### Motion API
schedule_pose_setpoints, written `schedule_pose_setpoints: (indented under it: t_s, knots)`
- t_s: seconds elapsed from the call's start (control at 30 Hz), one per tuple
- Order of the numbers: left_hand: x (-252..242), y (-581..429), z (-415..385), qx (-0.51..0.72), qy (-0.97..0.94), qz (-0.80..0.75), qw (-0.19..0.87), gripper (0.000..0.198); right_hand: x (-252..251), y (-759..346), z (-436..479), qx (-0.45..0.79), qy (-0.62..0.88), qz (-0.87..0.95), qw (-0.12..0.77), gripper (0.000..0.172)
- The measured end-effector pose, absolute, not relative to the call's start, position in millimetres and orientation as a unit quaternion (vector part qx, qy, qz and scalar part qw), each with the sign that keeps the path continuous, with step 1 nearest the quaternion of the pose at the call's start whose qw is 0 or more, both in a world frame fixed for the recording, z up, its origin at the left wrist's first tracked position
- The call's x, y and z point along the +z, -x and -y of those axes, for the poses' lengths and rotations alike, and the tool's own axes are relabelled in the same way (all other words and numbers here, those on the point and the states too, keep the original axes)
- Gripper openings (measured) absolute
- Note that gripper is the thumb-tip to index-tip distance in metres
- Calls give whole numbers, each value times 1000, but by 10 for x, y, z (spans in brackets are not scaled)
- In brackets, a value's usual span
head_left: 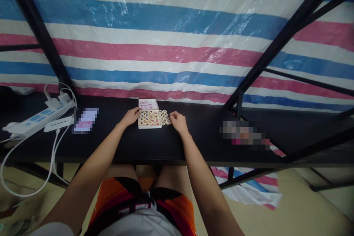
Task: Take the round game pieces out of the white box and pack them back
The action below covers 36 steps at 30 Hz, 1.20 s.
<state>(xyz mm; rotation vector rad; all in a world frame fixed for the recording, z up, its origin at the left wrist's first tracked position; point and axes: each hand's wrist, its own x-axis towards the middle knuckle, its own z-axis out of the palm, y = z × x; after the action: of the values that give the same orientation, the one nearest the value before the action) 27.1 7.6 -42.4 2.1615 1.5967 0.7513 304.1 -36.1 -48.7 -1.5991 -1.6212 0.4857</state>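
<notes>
A small white box [149, 127] on the black table holds rows of round Chinese chess pieces [149, 118] marked in red and black. Behind it stands the white lid [148, 104] with pink printing. My left hand [131, 116] has its fingers at the left edge of the box, touching it near the upper corner. More Chinese chess pieces [164, 117] lie grouped against the box's right side. At the outer edge of that group, the fingers of my right hand [178, 121] are curled in a pinch on a piece, which they partly hide.
To the left lie a white power strip [38, 118] with plugs and looping cables, a white flat device [58, 124] and a blurred phone-like object [86, 120]. A pixelated object [246, 134] is on the right. Black metal posts [238, 97] frame the table before a striped plastic sheet [166, 37].
</notes>
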Motion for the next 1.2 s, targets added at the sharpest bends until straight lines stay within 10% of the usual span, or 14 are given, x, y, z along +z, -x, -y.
schedule_pose_setpoints:
  t_s: [0.83, 1.2]
  knots:
    - [-400, -280, -47, 263, -764, -562, 176, 39, -568, -3001, 319, 109, 626, 691, 344, 35]
    - [-465, -256, -104, 272, -761, -560, 182, 38, -380, -2260, 690, -51, 286, 923, 251, 35]
